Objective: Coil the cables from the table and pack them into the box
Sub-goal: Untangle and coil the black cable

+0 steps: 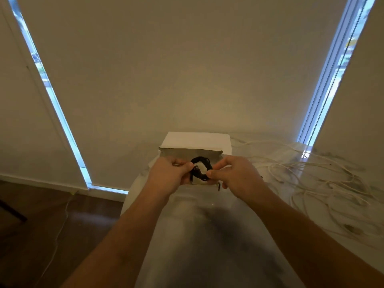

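**Both grips on black coil, box right behind**

Left hand (168, 173) pinches the left side of the black cable coil (201, 169), thumb and curled fingers closed on it; right hand (234, 175) pinches the right side the same way. I read the coil as a small ring held upright between the two hands, facing me, with a connector end showing at its lower left and a short loose tail hanging below the right hand. It's off the counter (207, 235), held in the air

Key relation: the cardboard box (196, 145) sits just beyond the coil, directly ahead, near flap facing me. So the coming move looks like a short push forward and down. Both hands are about equally near; either could drop it in. Can't see inside the box from this angle, contents unknown

White cables (324, 181) lie loose and tangled on the counter to the right, well apart from the hands, still uncoiled. I'd say the task is early on
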Motion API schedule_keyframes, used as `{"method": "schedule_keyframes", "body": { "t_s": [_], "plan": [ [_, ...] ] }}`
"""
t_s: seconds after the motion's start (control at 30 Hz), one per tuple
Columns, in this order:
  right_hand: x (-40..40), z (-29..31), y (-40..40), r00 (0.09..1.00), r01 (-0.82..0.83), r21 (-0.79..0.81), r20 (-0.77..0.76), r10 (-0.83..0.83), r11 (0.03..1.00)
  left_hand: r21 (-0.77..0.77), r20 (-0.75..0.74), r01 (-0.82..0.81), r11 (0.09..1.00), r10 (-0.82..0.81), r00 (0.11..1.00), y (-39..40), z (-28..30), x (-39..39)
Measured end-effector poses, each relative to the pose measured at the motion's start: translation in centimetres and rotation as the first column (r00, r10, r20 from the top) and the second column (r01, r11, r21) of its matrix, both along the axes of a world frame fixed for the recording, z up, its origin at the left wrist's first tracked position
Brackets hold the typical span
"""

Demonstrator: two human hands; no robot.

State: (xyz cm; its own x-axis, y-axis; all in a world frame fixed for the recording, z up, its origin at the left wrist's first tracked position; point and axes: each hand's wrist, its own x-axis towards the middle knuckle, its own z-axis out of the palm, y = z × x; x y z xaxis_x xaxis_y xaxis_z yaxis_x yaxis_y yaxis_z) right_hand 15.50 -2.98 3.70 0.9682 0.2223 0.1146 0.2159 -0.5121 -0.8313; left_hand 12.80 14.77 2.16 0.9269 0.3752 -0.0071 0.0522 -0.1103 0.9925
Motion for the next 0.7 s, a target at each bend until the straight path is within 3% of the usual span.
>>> {"method": "schedule_keyframes", "body": {
  "t_s": [0.27, 0.5, 0.7],
  "plan": [
    [2.2, -1.1, 1.5, 0.987, 0.073, -0.264, 0.160, -0.031, 0.962, 0.116, -0.094, 0.092, 0.989, -0.082, 0.992, 1.2, -1.0, 3.3],
    [3.4, -1.7, 2.3, 0.953, 0.172, -0.501, 0.304, -0.014, 0.848, 0.143, -0.198, 0.147, 0.979, -0.117, 0.973, 1.2, -1.7, 6.4],
    [4.2, -2.1, 2.6, 0.953, 0.147, -0.635, 0.295, 0.063, 0.758, 0.214, -0.276, 0.179, 0.960, -0.117, 0.954, 1.0, -2.1, 7.6]
  ]
}}
